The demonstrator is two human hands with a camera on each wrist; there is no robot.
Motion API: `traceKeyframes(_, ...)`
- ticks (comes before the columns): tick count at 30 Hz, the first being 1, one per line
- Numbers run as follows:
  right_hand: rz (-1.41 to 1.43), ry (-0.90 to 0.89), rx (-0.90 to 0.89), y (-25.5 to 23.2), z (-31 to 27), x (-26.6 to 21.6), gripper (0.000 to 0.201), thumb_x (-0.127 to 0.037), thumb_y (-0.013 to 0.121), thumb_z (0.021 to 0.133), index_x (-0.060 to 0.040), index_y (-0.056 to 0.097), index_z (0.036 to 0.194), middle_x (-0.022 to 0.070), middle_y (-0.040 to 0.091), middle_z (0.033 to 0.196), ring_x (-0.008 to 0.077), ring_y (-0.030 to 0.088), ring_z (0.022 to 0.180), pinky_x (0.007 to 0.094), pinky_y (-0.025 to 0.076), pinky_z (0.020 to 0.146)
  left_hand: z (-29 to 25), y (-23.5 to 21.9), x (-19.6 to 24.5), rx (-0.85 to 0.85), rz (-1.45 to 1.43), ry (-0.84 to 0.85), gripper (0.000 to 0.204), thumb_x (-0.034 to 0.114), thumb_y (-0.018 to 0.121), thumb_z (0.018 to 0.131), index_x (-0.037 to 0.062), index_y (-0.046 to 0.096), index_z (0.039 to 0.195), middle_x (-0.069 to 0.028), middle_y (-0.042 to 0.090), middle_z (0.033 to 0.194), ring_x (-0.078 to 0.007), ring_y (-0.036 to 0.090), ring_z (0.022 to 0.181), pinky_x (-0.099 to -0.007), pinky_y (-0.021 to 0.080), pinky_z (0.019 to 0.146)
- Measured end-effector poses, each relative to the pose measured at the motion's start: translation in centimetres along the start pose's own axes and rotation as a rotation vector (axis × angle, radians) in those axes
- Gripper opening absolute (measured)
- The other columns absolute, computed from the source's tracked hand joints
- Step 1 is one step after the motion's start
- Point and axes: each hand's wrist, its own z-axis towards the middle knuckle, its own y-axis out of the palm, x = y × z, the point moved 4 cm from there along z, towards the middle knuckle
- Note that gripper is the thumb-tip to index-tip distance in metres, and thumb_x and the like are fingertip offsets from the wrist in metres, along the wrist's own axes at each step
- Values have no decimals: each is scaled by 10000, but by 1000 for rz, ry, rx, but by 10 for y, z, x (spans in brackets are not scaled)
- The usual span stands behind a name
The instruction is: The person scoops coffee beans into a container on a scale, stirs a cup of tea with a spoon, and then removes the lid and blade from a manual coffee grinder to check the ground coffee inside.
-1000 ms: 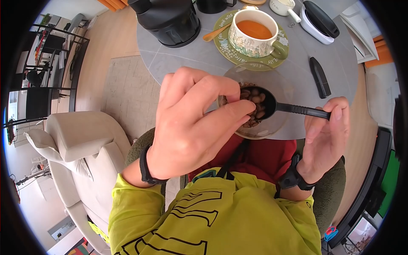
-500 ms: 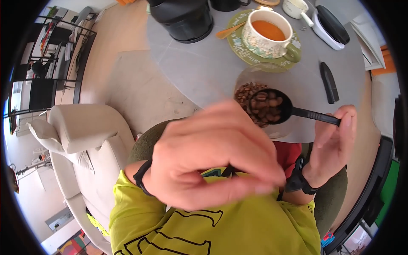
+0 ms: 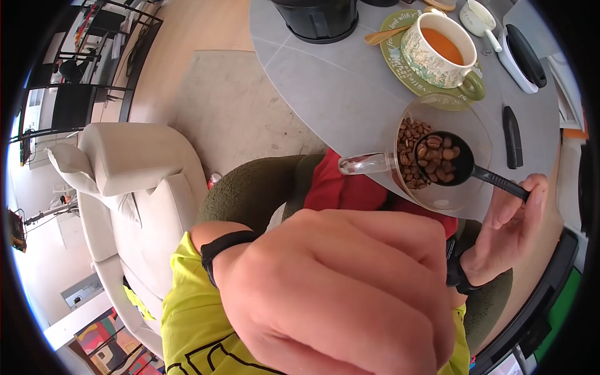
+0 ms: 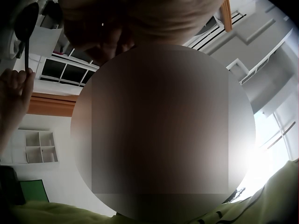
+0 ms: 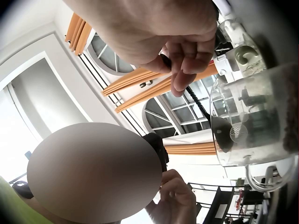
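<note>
My right hand (image 3: 509, 228) pinches the handle end of a black scoop (image 3: 497, 181) between thumb and fingers. Large brown beans (image 3: 437, 159) lie in its bowl, which is held over a clear glass jug (image 3: 478, 134) with smaller beans (image 3: 409, 140) inside. Raised close to the head camera, my left hand (image 3: 344, 287) shows its back, its fingertips hidden. The right wrist view has the left hand (image 5: 177, 198) with bent fingers beside the blurred face; whether a bean is between them cannot be seen. There the scoop (image 5: 223, 134) appears behind the jug's wall (image 5: 257, 116).
Behind the jug, a patterned cup (image 3: 431, 59) of orange-brown drink stands on a green saucer (image 3: 394, 59) with a wooden spoon (image 3: 386, 35). A black slim object (image 3: 512, 137) lies to the right on the grey table (image 3: 325, 81). A black appliance (image 3: 319, 19) stands at the back.
My left hand has left the beans in the scoop and come up towards the face. The right hand still holds the scoop over the jug. The head view has shifted, uncovering the jug's handle.
</note>
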Motion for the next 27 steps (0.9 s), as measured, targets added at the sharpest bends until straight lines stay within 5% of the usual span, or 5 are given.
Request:
traceKeyframes(16, 31, -45, -18, -5, 2, -7, 215, -213, 379, 993, -19, 454, 942, 40, 440, 473, 87, 311, 425, 219, 255, 490, 35, -18, -14, -101, 427, 38, 119, -110, 596, 759, -3, 616, 808, -100, 635, 811, -142, 480, 663, -232, 392, 600)
traceKeyframes(21, 21, -74, 25, -6, 3, -9, 232, -229, 382, 998, -16, 449, 934, 43, 445, 475, 84, 314, 422, 223, 262, 474, 37, -22, -29, -191, 835, -12, 192, -45, 692, 729, 20, 686, 910, -67, 675, 871, -124, 494, 706, -253, 364, 619)
traceKeyframes(27, 11, -63, 27, -7, 3, -11, 244, -229, 375, 1004, -7, 444, 927, 56, 464, 482, 88, 336, 417, 220, 266, 438, 38, -20, -35, -174, 958, 0, 212, -22, 716, 710, 53, 700, 907, -24, 683, 865, -122, 498, 715, -259, 372, 607)
